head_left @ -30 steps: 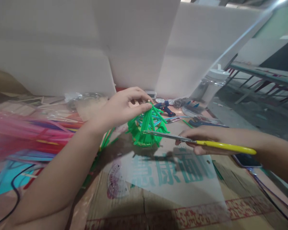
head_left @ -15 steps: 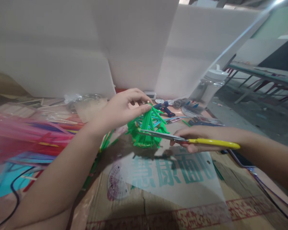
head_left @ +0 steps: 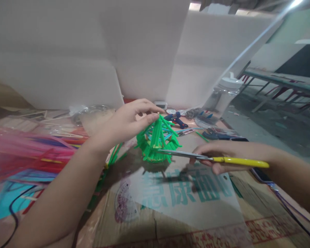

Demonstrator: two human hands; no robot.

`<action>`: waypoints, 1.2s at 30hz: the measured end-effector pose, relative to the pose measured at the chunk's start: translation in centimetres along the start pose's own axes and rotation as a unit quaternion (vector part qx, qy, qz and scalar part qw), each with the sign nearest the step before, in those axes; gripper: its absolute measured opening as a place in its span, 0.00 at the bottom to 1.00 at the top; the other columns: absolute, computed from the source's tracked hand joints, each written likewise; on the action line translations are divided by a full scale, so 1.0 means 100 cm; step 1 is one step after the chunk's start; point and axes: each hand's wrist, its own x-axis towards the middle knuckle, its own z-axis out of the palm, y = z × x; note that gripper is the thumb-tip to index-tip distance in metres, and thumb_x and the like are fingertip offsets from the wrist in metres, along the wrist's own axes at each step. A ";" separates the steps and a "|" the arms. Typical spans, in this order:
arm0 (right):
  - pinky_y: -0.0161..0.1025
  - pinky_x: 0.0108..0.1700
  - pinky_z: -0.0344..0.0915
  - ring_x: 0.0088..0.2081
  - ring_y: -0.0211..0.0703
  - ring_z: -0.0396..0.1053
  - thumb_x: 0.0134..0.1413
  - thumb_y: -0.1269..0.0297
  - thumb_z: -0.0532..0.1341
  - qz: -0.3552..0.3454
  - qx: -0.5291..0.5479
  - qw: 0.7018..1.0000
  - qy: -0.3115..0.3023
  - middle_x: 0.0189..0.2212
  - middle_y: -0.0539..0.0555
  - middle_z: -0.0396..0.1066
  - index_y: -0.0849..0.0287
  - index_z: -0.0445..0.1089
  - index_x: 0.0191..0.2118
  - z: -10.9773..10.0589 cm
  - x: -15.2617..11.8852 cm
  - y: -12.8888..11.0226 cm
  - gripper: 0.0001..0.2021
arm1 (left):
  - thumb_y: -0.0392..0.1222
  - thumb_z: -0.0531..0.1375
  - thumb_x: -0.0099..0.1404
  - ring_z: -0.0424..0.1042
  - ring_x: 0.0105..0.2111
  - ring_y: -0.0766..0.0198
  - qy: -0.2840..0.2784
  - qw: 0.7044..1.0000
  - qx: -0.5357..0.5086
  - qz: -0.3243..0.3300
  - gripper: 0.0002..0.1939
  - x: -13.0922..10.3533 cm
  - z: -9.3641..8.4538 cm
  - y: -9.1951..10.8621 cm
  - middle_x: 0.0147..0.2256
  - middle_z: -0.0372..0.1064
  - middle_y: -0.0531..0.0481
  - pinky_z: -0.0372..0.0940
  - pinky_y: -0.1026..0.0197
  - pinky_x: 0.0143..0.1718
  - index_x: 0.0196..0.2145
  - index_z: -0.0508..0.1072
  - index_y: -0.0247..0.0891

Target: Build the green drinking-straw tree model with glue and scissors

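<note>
A cone-shaped model of green pipe cleaners (head_left: 157,146) stands in front of me, with light blue strips showing through its frame. My left hand (head_left: 134,119) pinches the model's pointed top between thumb and fingers. In my right hand (head_left: 209,156) is a pair of scissors (head_left: 237,161) with yellow handles, held level. Their blades point left, and the tips reach the front of the model near a small yellowish spot. Whether the blades touch the green strands, I cannot tell.
Bundles of coloured pipe cleaners (head_left: 36,148) lie at left. A blue glue gun (head_left: 177,119), a utility knife (head_left: 185,132) and a clear water jug (head_left: 219,100) stand behind. A protractor (head_left: 126,203) lies in front on printed cardboard (head_left: 175,232). White boards (head_left: 144,51) rise at the back.
My right hand has drawn the scissors slightly right and down, and the blades look more closed. My left hand keeps its pinch on the model's top.
</note>
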 end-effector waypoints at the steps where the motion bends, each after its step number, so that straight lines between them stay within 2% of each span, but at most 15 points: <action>1: 0.41 0.45 0.65 0.42 0.46 0.69 0.57 0.45 0.61 0.002 -0.008 1.000 0.005 0.40 0.57 0.71 0.56 0.73 0.49 0.009 -0.001 -0.003 0.22 | 0.47 0.54 0.69 0.71 0.45 0.60 0.001 1.000 0.003 0.003 0.14 0.000 -0.001 0.000 0.44 0.74 0.49 0.64 0.60 0.45 0.44 0.77 0.43; 3: 0.41 0.46 0.65 0.43 0.47 0.69 0.57 0.48 0.61 0.005 -0.024 1.000 0.009 0.43 0.58 0.71 0.56 0.71 0.51 0.031 -0.002 -0.009 0.22 | 0.48 0.54 0.70 0.71 0.45 0.60 0.016 1.000 0.014 -0.004 0.15 -0.001 -0.001 0.002 0.44 0.74 0.49 0.64 0.61 0.44 0.45 0.77 0.43; 6: 0.41 0.46 0.65 0.44 0.47 0.70 0.56 0.51 0.63 0.010 -0.044 0.999 0.009 0.45 0.59 0.70 0.54 0.70 0.54 0.062 -0.003 -0.014 0.22 | 0.51 0.57 0.67 0.71 0.38 0.61 0.051 0.996 0.051 -0.045 0.14 -0.002 -0.001 0.007 0.39 0.74 0.49 0.63 0.62 0.36 0.42 0.77 0.41; 8: 0.42 0.45 0.65 0.44 0.49 0.70 0.56 0.56 0.64 0.024 -0.063 0.998 0.004 0.47 0.59 0.69 0.53 0.68 0.56 0.074 -0.003 -0.015 0.22 | 0.54 0.58 0.65 0.70 0.32 0.62 0.066 0.992 0.083 -0.076 0.16 -0.004 0.000 0.012 0.33 0.73 0.50 0.60 0.62 0.31 0.36 0.76 0.39; 10: 0.42 0.44 0.65 0.45 0.50 0.70 0.57 0.60 0.63 0.043 -0.084 0.996 0.000 0.48 0.60 0.68 0.52 0.67 0.57 0.079 -0.002 -0.015 0.22 | 0.57 0.58 0.64 0.67 0.27 0.62 0.056 0.987 0.121 -0.089 0.18 -0.007 0.001 0.016 0.27 0.71 0.51 0.57 0.61 0.27 0.29 0.73 0.39; 12: 0.42 0.43 0.66 0.45 0.50 0.70 0.57 0.62 0.62 0.054 -0.097 0.994 -0.007 0.48 0.59 0.68 0.50 0.65 0.58 0.080 0.001 -0.014 0.22 | 0.59 0.57 0.64 0.65 0.24 0.63 0.027 0.983 0.164 -0.082 0.22 -0.009 0.002 0.020 0.24 0.69 0.51 0.54 0.60 0.25 0.25 0.71 0.39; 14: 0.42 0.42 0.66 0.44 0.50 0.70 0.57 0.59 0.62 0.053 -0.095 0.994 -0.020 0.47 0.58 0.68 0.49 0.65 0.58 0.079 0.004 -0.012 0.23 | 0.61 0.55 0.65 0.63 0.22 0.63 0.003 0.977 0.201 -0.067 0.24 -0.012 0.003 0.023 0.22 0.67 0.51 0.51 0.60 0.24 0.23 0.71 0.40; 18: 0.42 0.42 0.66 0.44 0.50 0.70 0.59 0.53 0.61 0.045 -0.073 0.996 -0.037 0.47 0.58 0.67 0.49 0.65 0.58 0.080 0.007 -0.010 0.22 | 0.62 0.53 0.66 0.60 0.20 0.64 0.003 0.970 0.236 -0.064 0.26 -0.013 0.008 0.030 0.19 0.65 0.52 0.47 0.59 0.23 0.21 0.70 0.40; 21: 0.43 0.43 0.66 0.45 0.51 0.70 0.59 0.53 0.60 0.045 -0.074 0.995 -0.041 0.47 0.58 0.67 0.49 0.64 0.59 0.079 0.009 -0.010 0.23 | 0.61 0.53 0.66 0.58 0.19 0.65 -0.003 0.967 0.243 -0.081 0.26 -0.012 0.010 0.034 0.18 0.64 0.52 0.45 0.59 0.24 0.20 0.70 0.40; 27: 0.44 0.45 0.66 0.46 0.50 0.68 0.59 0.66 0.57 0.023 -0.093 0.994 -0.052 0.47 0.60 0.65 0.48 0.60 0.64 0.068 0.011 -0.014 0.26 | 0.51 0.54 0.67 0.62 0.22 0.66 -0.018 0.969 0.223 -0.104 0.19 -0.011 0.010 0.035 0.21 0.68 0.53 0.48 0.61 0.25 0.24 0.73 0.39; 30: 0.45 0.48 0.65 0.47 0.50 0.68 0.60 0.67 0.57 0.014 -0.084 0.995 -0.048 0.48 0.60 0.65 0.47 0.60 0.64 0.065 0.009 -0.017 0.26 | 0.50 0.54 0.66 0.60 0.21 0.67 -0.017 0.971 0.217 -0.101 0.19 -0.012 0.010 0.036 0.20 0.65 0.54 0.48 0.62 0.25 0.23 0.70 0.39; 33: 0.44 0.52 0.64 0.50 0.50 0.67 0.58 0.65 0.60 0.013 -0.062 0.997 -0.039 0.51 0.60 0.66 0.50 0.64 0.62 0.057 0.006 -0.018 0.25 | 0.47 0.54 0.65 0.58 0.20 0.68 -0.009 0.973 0.201 -0.109 0.17 -0.011 0.011 0.036 0.19 0.63 0.55 0.47 0.62 0.25 0.22 0.68 0.38; 36: 0.41 0.51 0.64 0.49 0.47 0.69 0.60 0.62 0.61 0.023 -0.024 0.999 -0.033 0.49 0.57 0.71 0.53 0.71 0.55 0.039 0.005 -0.012 0.18 | 0.47 0.55 0.64 0.58 0.20 0.68 -0.039 0.982 0.126 -0.136 0.16 -0.009 0.010 0.031 0.19 0.59 0.56 0.47 0.62 0.24 0.21 0.66 0.38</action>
